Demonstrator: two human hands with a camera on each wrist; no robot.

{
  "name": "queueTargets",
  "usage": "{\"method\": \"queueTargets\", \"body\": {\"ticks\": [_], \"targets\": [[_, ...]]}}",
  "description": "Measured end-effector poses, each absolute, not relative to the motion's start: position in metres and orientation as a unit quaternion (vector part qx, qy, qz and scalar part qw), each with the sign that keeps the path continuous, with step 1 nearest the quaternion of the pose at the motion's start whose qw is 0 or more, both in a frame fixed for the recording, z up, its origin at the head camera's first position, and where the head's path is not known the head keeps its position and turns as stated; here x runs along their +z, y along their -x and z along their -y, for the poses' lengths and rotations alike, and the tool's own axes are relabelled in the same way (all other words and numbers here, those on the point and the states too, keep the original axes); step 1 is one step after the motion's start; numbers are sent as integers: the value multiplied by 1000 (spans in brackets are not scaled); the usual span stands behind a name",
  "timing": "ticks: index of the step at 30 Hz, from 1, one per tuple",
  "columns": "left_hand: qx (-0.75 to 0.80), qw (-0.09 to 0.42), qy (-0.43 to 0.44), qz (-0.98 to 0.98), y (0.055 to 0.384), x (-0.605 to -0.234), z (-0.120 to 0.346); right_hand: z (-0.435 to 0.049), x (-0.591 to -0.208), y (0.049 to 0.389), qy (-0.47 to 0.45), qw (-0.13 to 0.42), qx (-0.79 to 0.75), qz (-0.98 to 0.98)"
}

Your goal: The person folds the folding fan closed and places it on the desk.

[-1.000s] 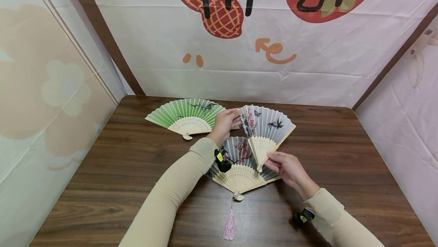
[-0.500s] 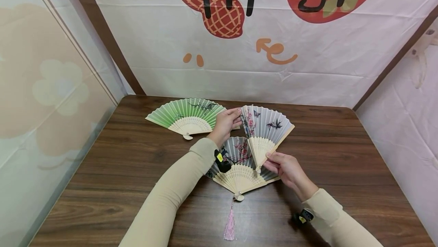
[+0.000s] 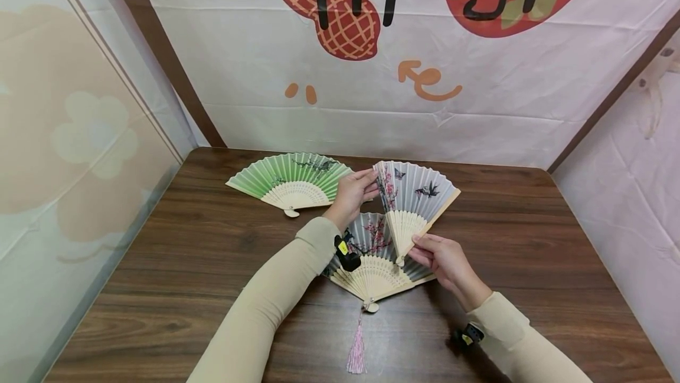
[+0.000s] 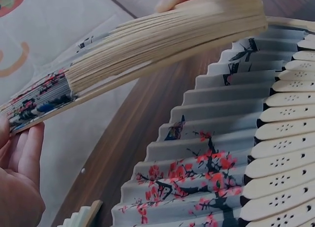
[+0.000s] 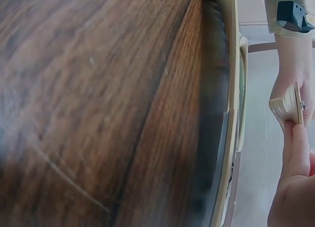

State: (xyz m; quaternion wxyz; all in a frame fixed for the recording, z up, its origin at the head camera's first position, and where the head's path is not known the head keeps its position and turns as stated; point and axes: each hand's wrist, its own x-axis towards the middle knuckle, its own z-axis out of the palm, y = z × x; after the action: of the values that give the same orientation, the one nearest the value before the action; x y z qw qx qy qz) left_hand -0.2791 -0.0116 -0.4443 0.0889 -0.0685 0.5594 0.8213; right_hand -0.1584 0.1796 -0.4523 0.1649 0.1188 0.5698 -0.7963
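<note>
Both hands hold a partly spread pale grey folding fan [image 3: 417, 191] with a dark bird and pink blossoms. The left hand [image 3: 352, 194] pinches its upper left edge; in the left wrist view its fingers [image 4: 32, 145] press the patterned end of the folds. The right hand [image 3: 443, 259] grips the right outer stick near the pivot. In the right wrist view the right hand [image 5: 295, 182] holds the bunched sticks [image 5: 286, 106]. Below the held fan, a darker grey folding fan [image 3: 372, 235] with red blossoms lies spread on the table, partly covered.
A spread green folding fan [image 3: 292, 173] lies at the back left, its right part behind the left hand. A pink tassel [image 3: 357, 347] hangs from the grey fan's pivot towards the front of the brown wooden table [image 3: 212, 288]. A printed white cloth [image 3: 372, 88] stands behind.
The held fan has shifted very slightly, its pivot end a little to the left. Both hands keep their hold, and the fans on the table have not moved.
</note>
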Motion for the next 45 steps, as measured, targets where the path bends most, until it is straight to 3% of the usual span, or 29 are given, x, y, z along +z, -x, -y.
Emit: {"method": "queueTargets", "body": {"ticks": [45], "targets": [[824,82,72,-556,273,-444,6,-171,-451,155,-118,151,-778,-598]]}}
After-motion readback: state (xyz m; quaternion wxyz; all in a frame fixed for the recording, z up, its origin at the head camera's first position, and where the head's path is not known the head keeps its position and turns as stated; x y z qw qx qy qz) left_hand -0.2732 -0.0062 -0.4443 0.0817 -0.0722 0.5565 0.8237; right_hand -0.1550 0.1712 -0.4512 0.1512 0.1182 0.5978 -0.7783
